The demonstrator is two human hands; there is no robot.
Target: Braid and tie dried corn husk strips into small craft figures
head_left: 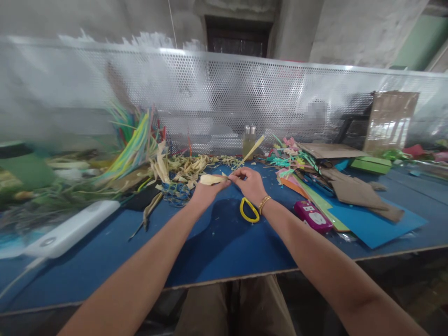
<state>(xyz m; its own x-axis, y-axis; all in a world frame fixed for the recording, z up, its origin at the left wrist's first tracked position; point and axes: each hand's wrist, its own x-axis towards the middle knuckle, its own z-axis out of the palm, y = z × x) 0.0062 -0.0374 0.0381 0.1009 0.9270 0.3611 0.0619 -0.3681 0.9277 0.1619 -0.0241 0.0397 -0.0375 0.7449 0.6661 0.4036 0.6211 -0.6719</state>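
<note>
My left hand (209, 193) is closed on a cream piece of dried corn husk (211, 179), whose broad end points left. Its darker narrow end meets the fingertips of my right hand (251, 183), which are pinched together. From between the two hands a pale yellow strip (254, 149) slants up to the right, seemingly in the right fingers' pinch; the exact grip is hidden. A gold bracelet (265, 202) circles the right wrist. Just below that hand, scissors with a yellow handle loop (249, 211) lie on the blue table (224, 252), their blades out of sight.
Dried husks (191, 167) and a blue net (175, 193) lie left, near colourful strips (135, 144) and a white power strip (72, 228). A bottle (249, 142) stands behind. Right are a purple box (312, 216), blue sheets (378, 224) and cardboard (360, 189). Perforated metal (217, 93) backs the table.
</note>
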